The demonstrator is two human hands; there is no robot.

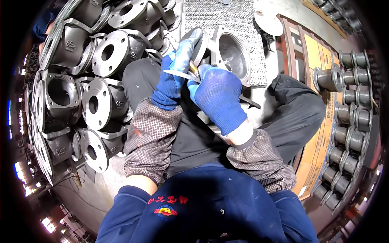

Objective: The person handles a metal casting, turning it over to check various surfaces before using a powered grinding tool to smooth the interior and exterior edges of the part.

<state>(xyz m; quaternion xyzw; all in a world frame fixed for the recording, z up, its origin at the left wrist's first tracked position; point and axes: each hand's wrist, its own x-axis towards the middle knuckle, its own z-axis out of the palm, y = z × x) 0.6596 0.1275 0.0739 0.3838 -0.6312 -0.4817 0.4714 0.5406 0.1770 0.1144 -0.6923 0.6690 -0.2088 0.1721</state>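
- L hand, gloved: fingers curled on grey disc
- R hand, gloved: closed on flat pale tool
- Grey casting, open-mouthed, nr R hand
- Flanged castings, stacked L

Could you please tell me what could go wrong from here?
The thin pointed strip at the right hand crosses in front of the left hand; a slip might snag or pierce the glove.

Skin shows at the right wrist, between glove and sleeve, so a rough edge could scratch it.

The stacked flanged castings stand close to the left knee; a bump might shift one onto the leg.
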